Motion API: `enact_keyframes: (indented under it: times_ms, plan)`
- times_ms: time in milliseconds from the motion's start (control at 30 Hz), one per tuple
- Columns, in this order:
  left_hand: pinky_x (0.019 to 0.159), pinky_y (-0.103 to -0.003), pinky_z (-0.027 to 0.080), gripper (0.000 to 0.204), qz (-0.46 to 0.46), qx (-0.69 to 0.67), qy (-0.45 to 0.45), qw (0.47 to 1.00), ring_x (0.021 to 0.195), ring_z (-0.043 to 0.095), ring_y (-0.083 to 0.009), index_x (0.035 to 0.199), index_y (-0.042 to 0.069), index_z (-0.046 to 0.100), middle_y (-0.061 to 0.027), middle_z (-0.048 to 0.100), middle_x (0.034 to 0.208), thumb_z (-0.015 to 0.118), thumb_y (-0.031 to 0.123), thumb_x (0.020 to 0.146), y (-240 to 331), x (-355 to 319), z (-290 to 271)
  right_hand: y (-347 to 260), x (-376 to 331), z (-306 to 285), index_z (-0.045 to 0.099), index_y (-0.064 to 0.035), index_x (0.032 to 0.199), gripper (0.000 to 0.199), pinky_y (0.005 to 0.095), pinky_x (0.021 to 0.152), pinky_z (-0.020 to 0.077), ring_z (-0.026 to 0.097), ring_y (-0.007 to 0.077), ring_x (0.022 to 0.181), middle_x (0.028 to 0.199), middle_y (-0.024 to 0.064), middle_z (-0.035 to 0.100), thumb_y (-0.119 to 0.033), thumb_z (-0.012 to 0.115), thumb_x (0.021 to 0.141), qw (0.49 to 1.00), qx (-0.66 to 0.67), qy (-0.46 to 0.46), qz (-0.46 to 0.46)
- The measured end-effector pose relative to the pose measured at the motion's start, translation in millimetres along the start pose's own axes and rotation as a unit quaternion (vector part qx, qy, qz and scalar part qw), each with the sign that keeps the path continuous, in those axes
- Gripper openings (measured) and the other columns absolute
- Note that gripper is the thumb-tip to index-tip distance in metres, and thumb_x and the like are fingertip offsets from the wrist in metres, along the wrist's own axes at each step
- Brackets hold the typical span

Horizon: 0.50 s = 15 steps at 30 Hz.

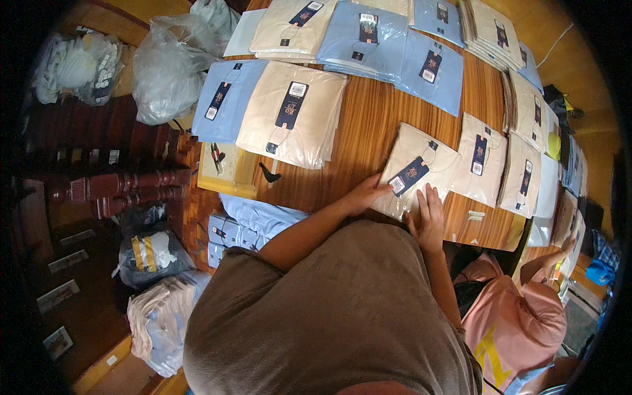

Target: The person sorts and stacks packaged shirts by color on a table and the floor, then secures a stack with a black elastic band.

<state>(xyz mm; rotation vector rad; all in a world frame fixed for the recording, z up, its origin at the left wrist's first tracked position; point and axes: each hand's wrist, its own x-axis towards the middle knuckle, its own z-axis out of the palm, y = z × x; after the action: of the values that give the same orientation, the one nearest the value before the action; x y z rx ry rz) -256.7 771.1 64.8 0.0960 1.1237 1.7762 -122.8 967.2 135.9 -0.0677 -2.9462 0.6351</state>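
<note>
A folded cream garment in a clear plastic bag [411, 150] lies at a slant on the table in front of me. It carries a dark blue hang tag [409, 176] on a string loop. My left hand [366, 197] rests at its left edge, the fingers stretched toward the tag. My right hand [428, 217] lies on the bag's near right part with fingers extended and apart. Right beside it is another bagged cream garment [469, 178] with a similar tag. Parts of the near edge are hidden by my hands.
Stacks of bagged cream garments [317, 125] and blue garments [227, 72] cover much of the wood-grain table [368, 105]. An open drawer [247, 172] juts out at the left. A person in a pink shirt [513, 316] works close on my right. Clear plastic sacks [171, 72] stand behind.
</note>
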Motion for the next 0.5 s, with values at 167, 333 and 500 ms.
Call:
enact_keyframes:
  times_ms: [167,333,500]
  plan:
    - [0.099,-0.034,0.049,0.050,0.108,0.125,0.071,0.984,0.112,0.060,-0.0175,0.140,0.000,0.052,-0.0100,0.064,0.126,0.070,0.018,0.097,1,-1,15,7,17,-29,0.058,-0.0036,0.135,0.062,0.0512,0.107,0.0443,0.051,0.0436,0.131,0.145,0.0220,0.051,-0.025,0.081,0.082,0.999,0.005,-0.023,-0.036]
    - [0.101,-0.037,0.048,0.050,0.150,0.278,0.158,0.936,0.114,0.061,-0.0218,0.141,-0.001,0.051,-0.0140,0.065,0.125,0.069,0.016,0.097,1,-17,33,37,50,-46,0.062,-0.0016,0.127,0.058,0.0474,0.102,0.0501,0.058,0.0414,0.121,0.132,0.0218,0.060,-0.015,0.085,0.076,0.996,0.045,-0.012,-0.082]
    - [0.077,-0.049,0.054,0.050,0.122,0.460,0.139,0.868,0.089,0.071,-0.0450,0.145,0.007,0.049,-0.0299,0.069,0.100,0.059,0.006,0.096,76,-77,77,9,86,-103,0.064,-0.0060,0.127,0.058,0.0474,0.107,0.0461,0.057,0.0435,0.125,0.134,0.0209,0.060,-0.015,0.086,0.074,0.981,-0.052,0.101,-0.155]
